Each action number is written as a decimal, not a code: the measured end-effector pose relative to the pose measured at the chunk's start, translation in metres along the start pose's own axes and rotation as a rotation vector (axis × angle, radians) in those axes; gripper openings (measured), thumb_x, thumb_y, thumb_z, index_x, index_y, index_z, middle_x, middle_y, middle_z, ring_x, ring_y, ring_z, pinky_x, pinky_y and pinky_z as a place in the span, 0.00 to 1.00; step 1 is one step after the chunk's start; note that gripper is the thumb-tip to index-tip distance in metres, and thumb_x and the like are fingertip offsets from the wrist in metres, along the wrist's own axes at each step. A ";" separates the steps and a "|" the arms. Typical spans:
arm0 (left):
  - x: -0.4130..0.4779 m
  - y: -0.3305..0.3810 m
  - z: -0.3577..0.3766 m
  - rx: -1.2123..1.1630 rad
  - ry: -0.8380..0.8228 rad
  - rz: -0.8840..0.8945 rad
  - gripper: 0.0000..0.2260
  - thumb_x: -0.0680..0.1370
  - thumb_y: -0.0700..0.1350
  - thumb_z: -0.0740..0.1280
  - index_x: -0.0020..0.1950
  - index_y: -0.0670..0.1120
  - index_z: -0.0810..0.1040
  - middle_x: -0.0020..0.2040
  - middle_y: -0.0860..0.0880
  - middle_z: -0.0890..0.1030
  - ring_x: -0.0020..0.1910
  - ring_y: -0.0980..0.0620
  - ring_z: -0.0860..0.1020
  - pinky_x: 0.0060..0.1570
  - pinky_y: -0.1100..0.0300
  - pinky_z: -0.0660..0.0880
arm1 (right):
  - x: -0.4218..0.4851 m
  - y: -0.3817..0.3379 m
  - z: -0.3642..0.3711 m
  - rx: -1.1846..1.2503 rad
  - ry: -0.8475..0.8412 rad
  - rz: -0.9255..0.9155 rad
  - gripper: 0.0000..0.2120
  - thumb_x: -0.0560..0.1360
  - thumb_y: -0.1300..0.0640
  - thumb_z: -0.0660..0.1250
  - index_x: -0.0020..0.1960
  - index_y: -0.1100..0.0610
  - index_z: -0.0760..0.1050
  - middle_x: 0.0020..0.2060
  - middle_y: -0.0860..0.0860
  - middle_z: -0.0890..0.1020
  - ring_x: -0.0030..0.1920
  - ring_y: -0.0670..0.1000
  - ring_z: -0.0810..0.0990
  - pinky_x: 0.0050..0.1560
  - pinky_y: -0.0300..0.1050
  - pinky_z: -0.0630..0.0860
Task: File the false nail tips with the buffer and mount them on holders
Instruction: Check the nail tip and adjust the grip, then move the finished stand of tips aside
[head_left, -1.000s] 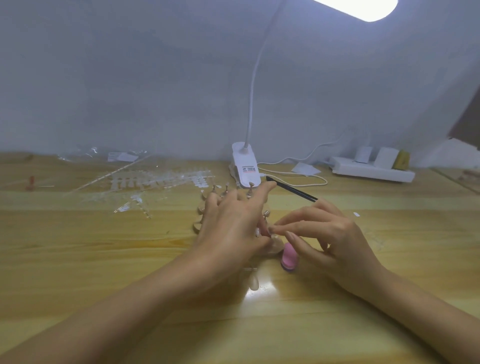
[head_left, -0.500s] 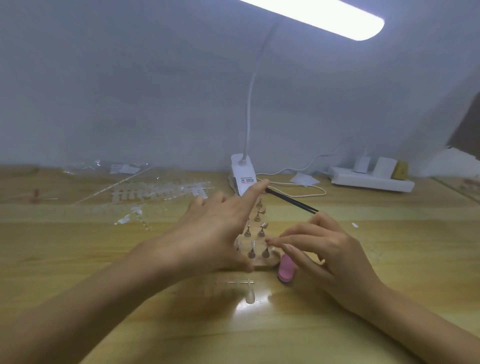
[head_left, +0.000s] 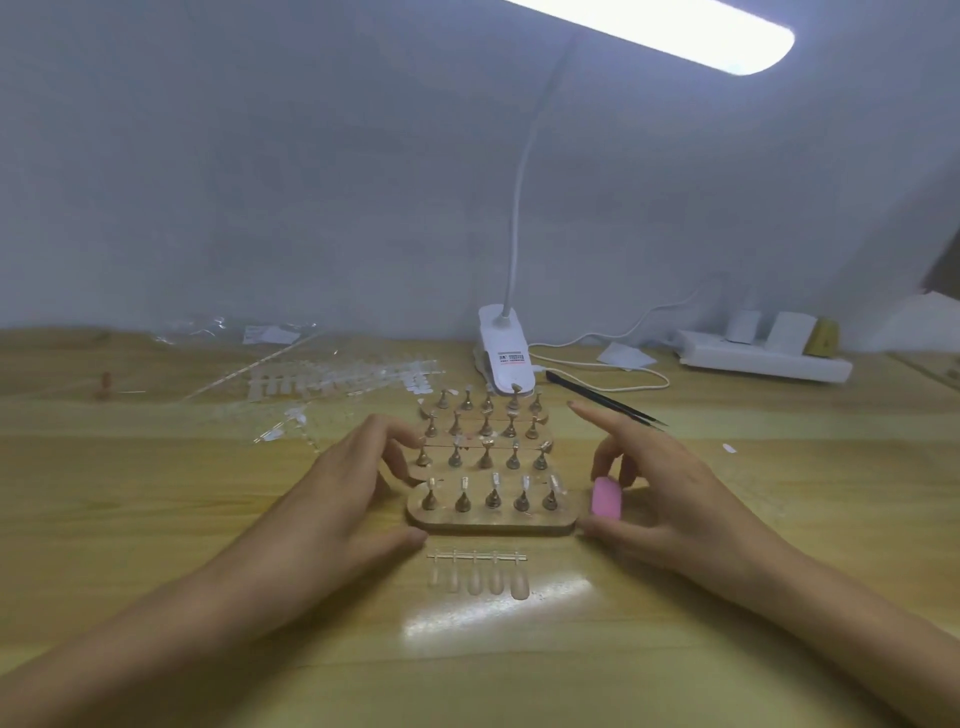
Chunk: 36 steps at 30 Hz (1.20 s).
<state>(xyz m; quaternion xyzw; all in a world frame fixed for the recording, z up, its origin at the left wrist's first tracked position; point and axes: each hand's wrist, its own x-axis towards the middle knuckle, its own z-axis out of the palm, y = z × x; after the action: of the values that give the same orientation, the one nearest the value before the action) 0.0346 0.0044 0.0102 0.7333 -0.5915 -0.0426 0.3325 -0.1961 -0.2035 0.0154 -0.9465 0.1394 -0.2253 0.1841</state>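
Glowing under a bar lamp (head_left: 670, 39) clipped at the far edge, a wooden tabletop (head_left: 156, 499) against a pale wall. Resting at either end of the nearest holder base (head_left: 491, 522): left hand (head_left: 332, 499) with fingers (head_left: 397, 462) loosely spread and curled, gripping nothing, thumb touching the base's left end; right hand (head_left: 670, 488) likewise spread, forefinger lifted, with the pink buffer (head_left: 606, 497) tucked under the curled fingers, though cannot tell whether actually pinched or merely lying there. Probably squaring up the base before starting the next batch. Best steadying that base from both ends with light, even pressure, keeping the little upright holders (head_left: 492, 496) from tipping, and keeping the buffer clear of the mounted tips. Lying just in front of the base, toward the near edge: a strip of false nail tips (head_left: 478, 574), five joined to a clear bar, long axis of the strip running left to right, parallel to the base, each tip pointing toward the near edge. Standing behind, toward the far edge: three more rows of holders. Scattered toward the far left corner: loose clear strips (head_left: 322, 379). Slanting near the lamp clip: black tweezers (head_left: 602, 399).
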 end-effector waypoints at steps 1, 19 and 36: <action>0.001 -0.002 0.000 -0.046 -0.010 -0.023 0.28 0.68 0.55 0.76 0.57 0.70 0.60 0.52 0.68 0.70 0.53 0.64 0.72 0.49 0.71 0.69 | 0.002 0.002 -0.002 -0.018 0.020 0.013 0.39 0.71 0.47 0.75 0.72 0.30 0.57 0.50 0.35 0.74 0.54 0.42 0.72 0.57 0.32 0.67; 0.007 0.000 0.001 -0.102 0.016 -0.069 0.30 0.68 0.51 0.78 0.59 0.66 0.62 0.45 0.57 0.78 0.45 0.60 0.76 0.45 0.73 0.70 | 0.004 -0.022 0.013 0.196 0.061 0.064 0.37 0.66 0.59 0.81 0.67 0.38 0.68 0.44 0.40 0.80 0.42 0.44 0.74 0.45 0.32 0.71; -0.002 0.012 -0.004 -0.071 0.079 0.063 0.16 0.66 0.46 0.80 0.52 0.48 0.84 0.42 0.56 0.78 0.47 0.57 0.77 0.46 0.70 0.72 | -0.002 -0.028 0.011 0.095 0.112 -0.122 0.39 0.65 0.64 0.80 0.71 0.49 0.69 0.52 0.43 0.81 0.53 0.41 0.80 0.68 0.44 0.69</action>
<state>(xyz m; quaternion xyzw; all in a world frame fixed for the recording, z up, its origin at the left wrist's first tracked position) 0.0254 0.0066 0.0192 0.7032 -0.5988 -0.0240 0.3827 -0.1878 -0.1746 0.0167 -0.9294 0.0806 -0.2950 0.2067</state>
